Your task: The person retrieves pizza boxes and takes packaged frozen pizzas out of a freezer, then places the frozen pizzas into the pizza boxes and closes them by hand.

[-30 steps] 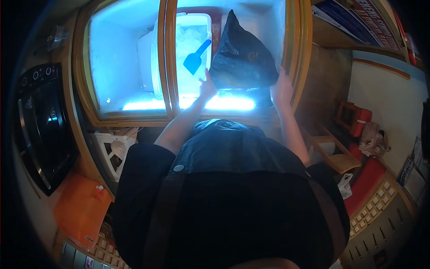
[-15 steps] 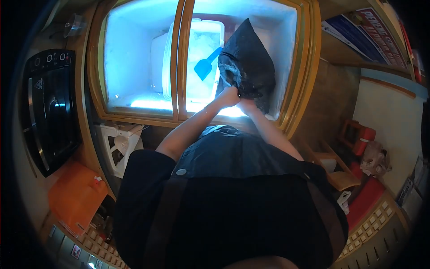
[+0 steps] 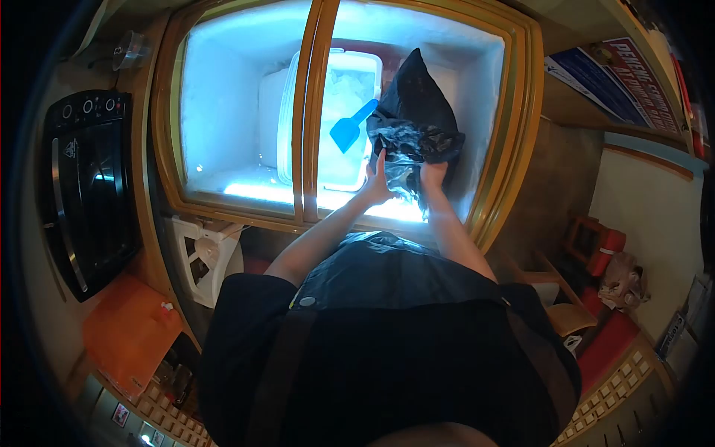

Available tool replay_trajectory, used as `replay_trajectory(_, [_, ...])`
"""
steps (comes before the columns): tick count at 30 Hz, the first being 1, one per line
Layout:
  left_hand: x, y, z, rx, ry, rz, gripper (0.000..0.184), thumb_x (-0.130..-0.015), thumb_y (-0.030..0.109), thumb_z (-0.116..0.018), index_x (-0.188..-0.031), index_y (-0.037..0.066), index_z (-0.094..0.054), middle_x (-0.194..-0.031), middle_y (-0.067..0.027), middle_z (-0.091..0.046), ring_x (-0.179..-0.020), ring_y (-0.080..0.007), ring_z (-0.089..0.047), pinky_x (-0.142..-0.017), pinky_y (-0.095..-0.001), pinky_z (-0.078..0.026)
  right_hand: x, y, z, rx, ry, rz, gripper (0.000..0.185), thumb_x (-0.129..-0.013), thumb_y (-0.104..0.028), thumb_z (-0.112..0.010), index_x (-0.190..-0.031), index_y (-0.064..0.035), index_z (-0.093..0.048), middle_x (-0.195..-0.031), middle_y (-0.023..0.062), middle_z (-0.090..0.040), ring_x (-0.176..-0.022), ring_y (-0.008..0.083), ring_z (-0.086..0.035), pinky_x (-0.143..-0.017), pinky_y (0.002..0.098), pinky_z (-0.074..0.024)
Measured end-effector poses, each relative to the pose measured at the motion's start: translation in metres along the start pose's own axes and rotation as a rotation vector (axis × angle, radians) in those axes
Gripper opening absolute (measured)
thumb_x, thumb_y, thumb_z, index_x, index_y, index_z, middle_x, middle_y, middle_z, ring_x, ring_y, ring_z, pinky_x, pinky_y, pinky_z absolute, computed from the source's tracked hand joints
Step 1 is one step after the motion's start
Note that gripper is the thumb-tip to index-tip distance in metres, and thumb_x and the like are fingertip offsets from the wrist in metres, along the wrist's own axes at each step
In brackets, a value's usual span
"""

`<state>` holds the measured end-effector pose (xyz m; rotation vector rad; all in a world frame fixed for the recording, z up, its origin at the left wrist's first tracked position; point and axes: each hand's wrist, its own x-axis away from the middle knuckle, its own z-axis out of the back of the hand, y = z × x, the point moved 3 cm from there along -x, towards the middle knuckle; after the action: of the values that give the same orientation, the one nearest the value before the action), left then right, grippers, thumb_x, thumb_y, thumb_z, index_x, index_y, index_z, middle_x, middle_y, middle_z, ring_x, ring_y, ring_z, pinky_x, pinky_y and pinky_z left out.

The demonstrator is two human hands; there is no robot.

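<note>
A black plastic bag [image 3: 417,100] stands in the right part of a lit chest freezer [image 3: 477,141], its near end crumpled and spread. My left hand [image 3: 377,185] holds the near left edge of that bag, thumb pointing up along the plastic. On the other side, my right hand [image 3: 433,176] grips the bag's near right edge, its fingertips hidden by the folds. Left of the bag is a white tub [image 3: 378,71] with ice-like white contents [image 3: 350,86]. A blue scoop [image 3: 347,134] lies over the tub, its handle reaching toward the bag.
A wooden divider [image 3: 307,149] crosses the freezer, and a yellow-brown frame [image 3: 514,134] surrounds it. To the left are a black oven-like appliance [image 3: 91,194] and an orange sheet [image 3: 132,331]. A white plastic stool-like item [image 3: 216,276] stands below the freezer's left front.
My hands, close together before, have moved apart along the bag's near end. The gathered plastic is now spread and crumpled between them. The view has shifted slightly.
</note>
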<state>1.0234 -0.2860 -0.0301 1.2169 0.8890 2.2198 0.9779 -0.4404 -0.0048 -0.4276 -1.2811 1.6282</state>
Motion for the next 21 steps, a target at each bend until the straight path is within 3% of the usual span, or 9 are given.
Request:
replay_trajectory(5, [0.017, 0.043, 0.015, 0.05, -0.023, -0.142, 0.118, -0.059, 0.016, -0.079, -0.142, 0.013, 0.004, -0.144, -0.0261, -0.011, -0.13, -0.0436, -0.02, -0.105, -0.0483, -0.025, -0.019, 0.0, 0.027, -0.136, 0.035, 0.137, 0.024, -0.081, -0.005, -0.056, -0.104, -0.0016, -0.059, -0.097, 0.0091, -0.063, -0.094, 0.0198, -0.057, -0.085, 0.0294, -0.0417])
replay_trajectory(7, [0.022, 0.054, 0.019, 0.07, -0.021, -0.154, 0.11, -0.064, 0.018, -0.077, -0.143, 0.014, -0.001, -0.145, -0.0217, -0.013, -0.129, -0.0402, -0.025, -0.1, -0.048, -0.034, -0.013, -0.041, 0.038, -0.036, 0.127, 0.246, 0.027, -0.082, -0.005, -0.057, -0.109, -0.0015, -0.057, -0.103, 0.0088, -0.061, -0.098, 0.0179, -0.054, -0.088, 0.028, -0.0406])
replay_trajectory(8, [0.023, 0.057, 0.021, 0.116, -0.027, -0.166, 0.108, -0.065, 0.018, -0.076, -0.143, 0.015, -0.001, -0.145, -0.0209, -0.013, -0.129, -0.0398, -0.027, -0.098, -0.0476, -0.036, -0.008, -0.063, 0.042, -0.129, -0.027, 0.29, 0.033, -0.083, -0.006, -0.058, -0.115, -0.0012, -0.052, -0.109, 0.008, -0.058, -0.101, 0.0163, -0.051, -0.09, 0.0271, -0.0392])
replay_trajectory(10, [0.037, 0.078, 0.035, 0.126, -0.076, -0.053, 0.1, -0.07, 0.018, -0.074, -0.143, 0.015, -0.005, -0.144, -0.0172, -0.018, -0.119, -0.0375, -0.042, -0.096, -0.0448, -0.04, -0.009, -0.07, 0.047, -0.152, 0.009, 0.265, 0.028, -0.083, -0.008, -0.058, -0.109, -0.0006, -0.056, -0.107, 0.0077, -0.058, -0.1, 0.0163, -0.051, -0.087, 0.0274, -0.0407])
replay_trajectory(13, [0.059, 0.082, 0.056, 0.556, -0.048, -0.094, 0.087, -0.076, 0.015, -0.07, -0.142, 0.014, -0.013, -0.139, -0.0151, -0.029, -0.108, -0.0303, -0.053, -0.094, -0.0416, -0.042, -0.007, -0.096, 0.061, -0.056, 0.019, 0.255, 0.023, -0.08, -0.007, -0.055, -0.102, 0.0005, -0.059, -0.102, 0.0067, -0.058, -0.092, 0.0155, -0.052, -0.081, 0.027, -0.042])
replay_trajectory(16, [0.086, 0.064, 0.1, 0.636, 0.353, -0.19, 0.039, -0.078, 0.004, -0.065, -0.113, 0.006, -0.049, -0.114, -0.0111, -0.052, -0.09, -0.0157, -0.057, -0.081, -0.0296, -0.045, 0.01, -0.146, 0.094, 0.11, 0.011, 0.261, 0.022, -0.076, -0.004, -0.051, -0.094, 0.0017, -0.061, -0.094, 0.0054, -0.057, -0.081, 0.0143, -0.052, -0.074, 0.0262, -0.0429])
replay_trajectory(18, [0.11, 0.069, 0.137, 0.517, 0.704, -0.359, 0.026, -0.081, 0.002, -0.06, -0.103, 0.006, -0.047, -0.086, -0.0059, -0.051, -0.083, -0.0139, -0.054, -0.079, -0.0288, -0.044, 0.025, -0.181, 0.116, 0.222, 0.009, 0.259, 0.022, -0.073, -0.003, -0.048, -0.089, 0.0026, -0.062, -0.088, 0.0046, -0.057, -0.074, 0.0136, -0.052, -0.07, 0.0257, -0.0435])
replay_trajectory(19, [0.112, 0.06, 0.154, 0.791, 0.721, -0.418, 0.02, -0.082, 0.003, -0.057, -0.098, 0.006, -0.045, -0.084, -0.0053, -0.049, -0.081, -0.0136, -0.052, -0.078, -0.0283, -0.044, 0.033, -0.198, 0.127, 0.202, 0.039, 0.266, 0.023, -0.073, -0.002, -0.048, -0.09, 0.0022, -0.062, -0.087, 0.0044, -0.057, -0.073, 0.0131, -0.053, -0.069, 0.0252, -0.0435])
replay_trajectory(21, [0.119, 0.06, 0.193, 0.511, 0.97, -0.313, 0.018, -0.08, 0.003, -0.057, -0.096, 0.004, -0.049, -0.082, -0.0068, -0.051, -0.075, -0.0148, -0.054, -0.07, -0.029, -0.046, 0.046, -0.236, 0.147, 0.156, 0.095, 0.289, 0.023, -0.073, -0.002, -0.048, -0.092, 0.0016, -0.061, -0.083, 0.004, -0.057, -0.072, 0.0121, -0.053, -0.069, 0.0244, -0.0436])
